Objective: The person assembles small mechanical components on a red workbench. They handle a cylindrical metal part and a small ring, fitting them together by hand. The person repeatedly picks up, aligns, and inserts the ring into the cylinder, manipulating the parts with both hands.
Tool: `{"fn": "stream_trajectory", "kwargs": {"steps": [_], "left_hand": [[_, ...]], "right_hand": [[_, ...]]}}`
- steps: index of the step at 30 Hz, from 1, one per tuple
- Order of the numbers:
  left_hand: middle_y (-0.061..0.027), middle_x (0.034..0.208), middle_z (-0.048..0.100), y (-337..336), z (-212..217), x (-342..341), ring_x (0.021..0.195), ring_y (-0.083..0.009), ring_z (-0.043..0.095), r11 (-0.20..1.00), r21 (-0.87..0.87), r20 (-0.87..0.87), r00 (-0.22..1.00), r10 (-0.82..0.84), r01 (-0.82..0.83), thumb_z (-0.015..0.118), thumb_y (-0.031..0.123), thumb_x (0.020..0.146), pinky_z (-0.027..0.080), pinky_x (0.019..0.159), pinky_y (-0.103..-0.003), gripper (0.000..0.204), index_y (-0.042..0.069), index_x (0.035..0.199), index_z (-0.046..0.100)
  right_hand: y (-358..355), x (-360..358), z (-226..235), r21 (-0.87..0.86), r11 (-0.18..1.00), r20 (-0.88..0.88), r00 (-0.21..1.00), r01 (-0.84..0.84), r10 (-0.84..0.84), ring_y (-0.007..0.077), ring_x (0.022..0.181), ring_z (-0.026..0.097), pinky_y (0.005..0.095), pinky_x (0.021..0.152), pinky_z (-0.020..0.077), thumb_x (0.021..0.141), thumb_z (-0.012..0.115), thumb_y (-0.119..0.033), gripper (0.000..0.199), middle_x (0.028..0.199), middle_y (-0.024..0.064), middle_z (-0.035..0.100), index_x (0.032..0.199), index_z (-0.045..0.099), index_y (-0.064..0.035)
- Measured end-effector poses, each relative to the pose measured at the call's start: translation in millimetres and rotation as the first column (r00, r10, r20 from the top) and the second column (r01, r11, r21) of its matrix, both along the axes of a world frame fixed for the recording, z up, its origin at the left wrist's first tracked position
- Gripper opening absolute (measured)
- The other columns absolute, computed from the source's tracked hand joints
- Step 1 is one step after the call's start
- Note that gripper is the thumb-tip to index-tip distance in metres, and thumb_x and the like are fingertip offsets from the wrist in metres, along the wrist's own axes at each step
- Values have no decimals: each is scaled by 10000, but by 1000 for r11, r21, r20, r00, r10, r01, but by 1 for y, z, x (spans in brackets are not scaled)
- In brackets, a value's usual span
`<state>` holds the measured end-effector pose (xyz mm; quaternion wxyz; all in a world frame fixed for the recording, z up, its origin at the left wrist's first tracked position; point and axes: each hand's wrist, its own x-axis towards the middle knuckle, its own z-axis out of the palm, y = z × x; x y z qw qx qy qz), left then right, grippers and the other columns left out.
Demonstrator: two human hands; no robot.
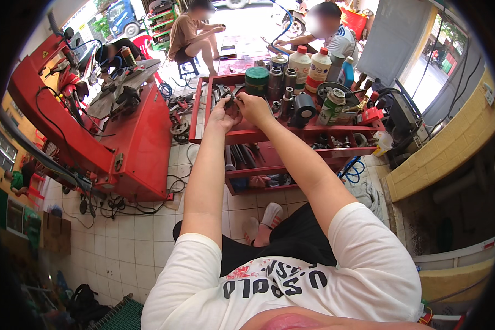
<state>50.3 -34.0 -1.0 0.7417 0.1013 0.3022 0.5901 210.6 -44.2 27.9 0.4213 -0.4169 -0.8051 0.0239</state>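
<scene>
Head view. Both hands meet over the near left part of a red tool cart [242, 136], the forearms reaching away from the body and converging. At their meeting point lies a small dark part [229, 97], held at the fingertips above the tray; its exact kind is too small to tell. The left hand [224, 116] comes from the near side, palm turned partly upward and fingers curled about the part. The right hand [253, 108] enters from the right, its fingers bent and drawn together against the same part. Both hands are thus closed on it; which bears the greater share of the grip cannot be told. The governing relation is that the part lies between the two sets of fingertips, beyond the left palm and to the left of the right knuckles, so neither hand is clearly the nearer. Its long axis, if it has one, is hidden by the fingers. Just beyond the right hand stands a green tub [257, 81]; wrenches [238, 88] lie beside it, close past the fingertips. Farther right stand dark metal sockets [275, 82] and a black cylinder [303, 110].
</scene>
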Motion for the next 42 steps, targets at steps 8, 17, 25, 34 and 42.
{"fn": "stream_trajectory", "kwargs": {"steps": [8,17,25,34,42], "left_hand": [[-10,1009,718,-4,5,1,970,-178,671,999,-41,48,999,-11,13,710,218,939,505,896,-488,130,144,1028,651],[6,952,708,-2,1,-2,904,-172,662,1000,-16,26,1000,0,0,704,205,945,518,874,-468,109,124,999,656],[9,942,719,-3,3,3,889,-168,675,1000,-12,9,1000,17,-17,701,199,945,529,842,-453,103,126,1002,655],[10,974,720,12,-13,-3,886,-168,667,997,67,-43,998,-39,42,671,266,976,533,833,-400,116,161,1024,664],[-67,1066,725,30,-29,-16,991,-238,680,994,100,38,998,-48,44,617,258,1006,542,916,-444,192,100,1097,678]], "right_hand": [[5,1,-5,-20,1000,-4,1000,17,-17,430,743,682,543,652,519,999,620,-348,282,757,206,692,906,657,-84],[3,0,-2,-52,998,29,999,42,-41,453,746,672,557,655,513,1024,579,-382,366,758,225,687,851,657,-69],[6,0,-7,-61,998,-11,1000,20,-21,451,764,676,556,660,513,1026,575,-369,341,765,229,688,886,649,-67],[1,5,-2,-111,994,-53,998,25,-31,449,799,692,531,704,535,981,642,-387,329,815,235,706,1004,654,-59],[4,-1,-3,-26,996,-93,992,-87,85,393,869,724,473,759,566,899,719,-225,288,915,195,739,1101,624,-42]]}}
